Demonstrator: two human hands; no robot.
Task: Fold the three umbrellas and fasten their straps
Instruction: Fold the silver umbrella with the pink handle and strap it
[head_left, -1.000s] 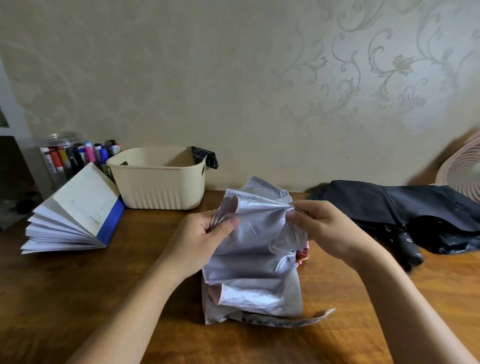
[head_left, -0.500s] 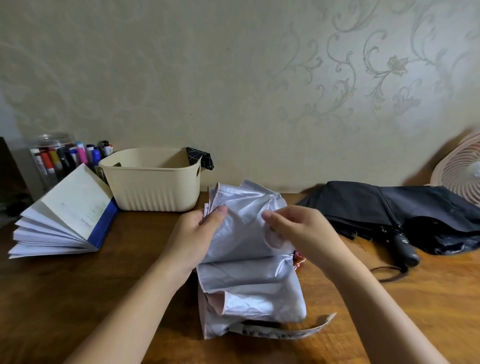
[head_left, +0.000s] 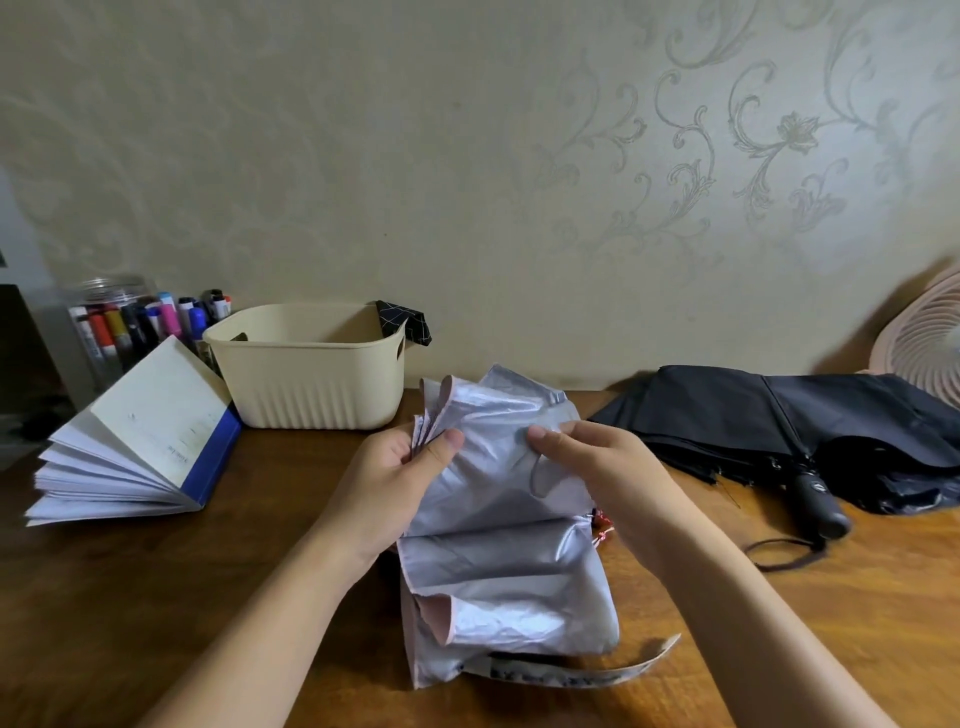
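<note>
A silver-lined umbrella (head_left: 498, 561) with pink edges lies collapsed on the wooden table (head_left: 156, 597) in front of me, its canopy in loose pleats. My left hand (head_left: 400, 478) grips the gathered pleats at the canopy's upper left, thumb on top. My right hand (head_left: 597, 467) pinches a fold of the canopy at the upper right. The umbrella's strap (head_left: 597, 673) trails loose at the near end. A black umbrella (head_left: 779, 421) lies unfolded at the right, its handle (head_left: 818, 501) pointing toward me. A dark checked fabric (head_left: 402, 322) hangs over the cream basket's rim.
A cream plastic basket (head_left: 311, 384) stands at the back against the wall. An open book with a blue cover (head_left: 140, 447) lies at the left, with a jar of markers (head_left: 130, 322) behind it. A pink fan (head_left: 924, 343) stands at the far right.
My right hand let go of the right edge of the pleats and moved left onto a fold of the canopy. The pleats at the top flattened and shifted toward my left hand.
</note>
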